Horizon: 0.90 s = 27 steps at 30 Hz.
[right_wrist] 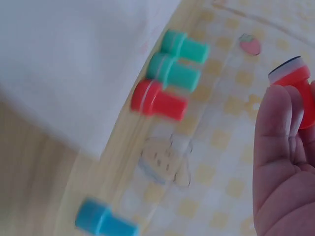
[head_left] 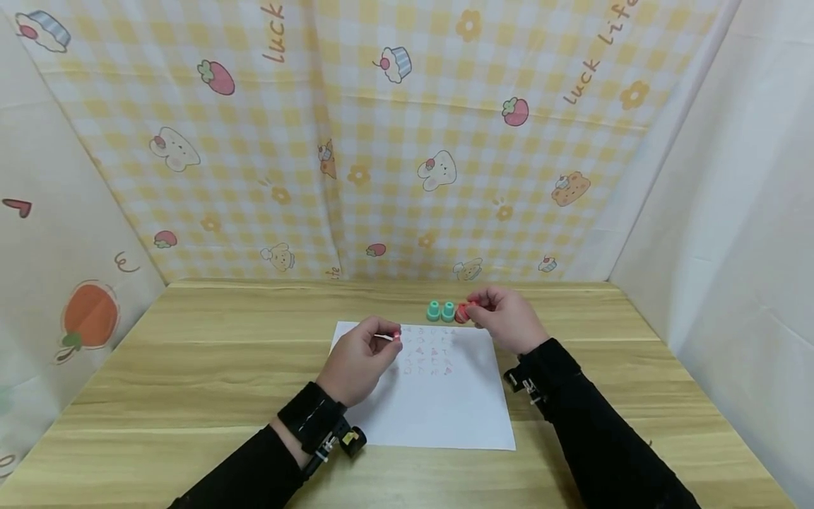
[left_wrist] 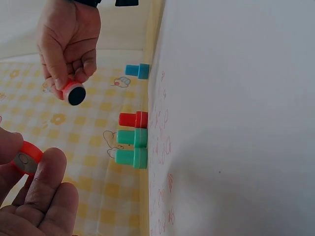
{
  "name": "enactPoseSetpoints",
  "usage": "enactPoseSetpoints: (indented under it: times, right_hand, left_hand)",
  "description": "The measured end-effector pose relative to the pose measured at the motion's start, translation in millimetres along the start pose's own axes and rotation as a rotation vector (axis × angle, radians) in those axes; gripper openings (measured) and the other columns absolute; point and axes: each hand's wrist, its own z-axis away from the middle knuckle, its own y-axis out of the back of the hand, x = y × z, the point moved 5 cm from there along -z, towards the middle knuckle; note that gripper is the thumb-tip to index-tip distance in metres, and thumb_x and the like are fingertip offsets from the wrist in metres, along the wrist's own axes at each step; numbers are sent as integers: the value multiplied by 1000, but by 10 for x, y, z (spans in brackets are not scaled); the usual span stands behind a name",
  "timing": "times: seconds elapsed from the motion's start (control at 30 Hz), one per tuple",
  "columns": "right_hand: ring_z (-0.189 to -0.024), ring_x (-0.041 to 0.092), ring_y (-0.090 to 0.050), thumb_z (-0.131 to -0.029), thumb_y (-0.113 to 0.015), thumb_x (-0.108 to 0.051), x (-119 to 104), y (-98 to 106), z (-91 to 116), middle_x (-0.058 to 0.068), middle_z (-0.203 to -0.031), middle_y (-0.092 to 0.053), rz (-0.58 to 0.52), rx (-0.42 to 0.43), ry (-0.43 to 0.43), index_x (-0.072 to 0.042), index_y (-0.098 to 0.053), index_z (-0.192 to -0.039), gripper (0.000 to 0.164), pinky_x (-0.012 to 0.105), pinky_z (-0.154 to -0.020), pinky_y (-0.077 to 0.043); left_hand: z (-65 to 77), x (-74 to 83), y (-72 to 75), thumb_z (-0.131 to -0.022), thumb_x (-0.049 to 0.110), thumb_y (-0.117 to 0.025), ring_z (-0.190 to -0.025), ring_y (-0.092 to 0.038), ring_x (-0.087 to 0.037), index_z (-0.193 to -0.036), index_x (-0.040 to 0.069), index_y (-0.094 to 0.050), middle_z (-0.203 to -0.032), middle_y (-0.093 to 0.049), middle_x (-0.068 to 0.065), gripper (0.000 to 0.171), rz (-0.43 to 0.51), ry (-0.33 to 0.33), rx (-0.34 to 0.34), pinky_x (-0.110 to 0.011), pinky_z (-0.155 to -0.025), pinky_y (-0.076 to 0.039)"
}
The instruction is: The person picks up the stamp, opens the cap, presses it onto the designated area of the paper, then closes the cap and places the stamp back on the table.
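My left hand [head_left: 357,362] pinches a small red cap [left_wrist: 32,149] between thumb and fingers, above the left part of a white sheet of paper [head_left: 439,417]. My right hand [head_left: 510,324], past the sheet's far edge, holds a red stamp [right_wrist: 290,73] by its body. That stamp is uncapped, its dark round face [left_wrist: 76,96] showing in the left wrist view. Two green stamps [head_left: 434,311] and another red stamp [left_wrist: 129,119] stand side by side behind the paper. Rows of faint red marks [head_left: 434,352] cover the sheet's upper part.
A blue stamp [right_wrist: 101,219] stands apart from the row; in the head view the right hand hides it. Behind the wooden table [head_left: 210,382] hangs a yellow checked cloth [head_left: 381,198]. White cloth walls [head_left: 731,212] close off both sides.
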Motion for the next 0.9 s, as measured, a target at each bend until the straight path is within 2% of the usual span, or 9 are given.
enactPoseSetpoints:
  times: [0.1, 0.23, 0.37, 0.57, 0.67, 0.9]
  right_hand:
    - [-85, 23, -73, -100, -70, -7, -52, -112, 44, 14, -97, -78, -195, -56, 20, 5, -70, -109, 15, 36, -82, -62]
    - [-87, 13, -73, -98, -67, 5, -133, -311, 143, 0, -95, -77, -457, -192, 58, 10, -65, -108, 12, 27, -83, -63]
    - [-91, 9, -74, -100, -61, 8, -197, -452, 236, -3, -98, -75, -593, -303, 48, 10, -61, -112, 13, 26, -86, -63]
    - [-91, 8, -74, -104, -53, 9, -225, -529, 317, -2, -100, -73, -661, -364, 2, 10, -57, -120, 17, 24, -87, -62]
    - [-91, 8, -74, -104, -52, 10, -234, -536, 321, -2, -102, -72, -658, -368, 2, 9, -57, -121, 18, 24, -87, -62]
    - [-92, 8, -73, -105, -51, 9, -259, -569, 326, 1, -105, -71, -646, -400, 20, 16, -52, -125, 22, 23, -88, -61]
  left_hand:
    - [10, 17, -10, -101, 14, -71, -94, -70, -11, -120, 14, -71, -109, -75, 0, 19, 17, -4, -11, -26, -81, -56]
    - [20, 59, -45, -101, 12, -71, -98, -72, -11, -123, 11, -70, -115, -75, -3, 22, 62, -27, -28, -25, -85, -59]
    - [36, 105, -73, -100, 10, -72, -98, -72, -12, -122, 10, -72, -113, -75, -4, 22, 99, -54, -39, -22, -83, -59]
    - [68, 152, -106, -99, 11, -74, -96, -73, -11, -121, 11, -72, -109, -76, -2, 22, 118, -72, -53, -22, -81, -58]
    - [76, 165, -115, -98, 11, -75, -96, -73, -11, -121, 12, -72, -109, -76, -1, 22, 119, -82, -56, -22, -82, -58]
    - [88, 184, -126, -98, 10, -76, -98, -74, -12, -121, 12, -71, -114, -76, -3, 23, 124, -114, -68, -22, -82, -59]
